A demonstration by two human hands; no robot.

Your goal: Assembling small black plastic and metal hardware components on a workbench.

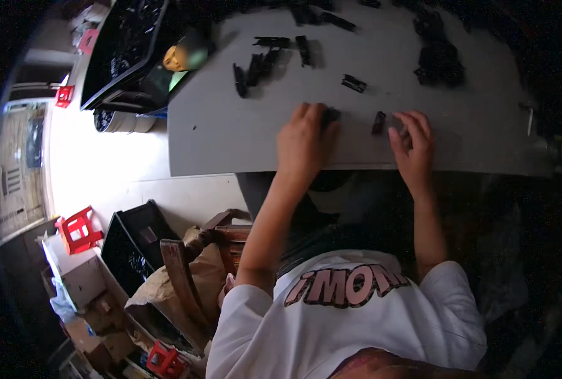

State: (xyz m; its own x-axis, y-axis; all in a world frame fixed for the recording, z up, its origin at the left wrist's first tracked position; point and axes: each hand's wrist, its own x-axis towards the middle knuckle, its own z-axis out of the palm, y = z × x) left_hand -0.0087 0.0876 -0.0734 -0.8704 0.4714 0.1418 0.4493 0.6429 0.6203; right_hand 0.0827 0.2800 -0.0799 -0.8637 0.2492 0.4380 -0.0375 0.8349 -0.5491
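Observation:
Over the near middle of the grey table (pixel 230 139), my left hand (pixel 301 142) is closed round a small black plastic part (pixel 330 116), most of it hidden by the fingers. My right hand (pixel 414 142) is to the right with thumb and fingers curved but apart, and I see nothing between them. Just left of its fingertips is a small dark reddish-black piece (pixel 378 123). Farther back lies a short black slotted part (pixel 354 83). Several similar black parts (pixel 255 68) are scattered at the back left, and a dark heap (pixel 440 63) sits at the back right.
A large black crate (pixel 120 82) filled with dark pieces stands beyond the table's left corner, above a pale bucket (pixel 136 123). A wooden chair (pixel 183 284), another black crate (pixel 126 252), a red stool (pixel 79 230) and cardboard boxes (pixel 120 344) are on the left.

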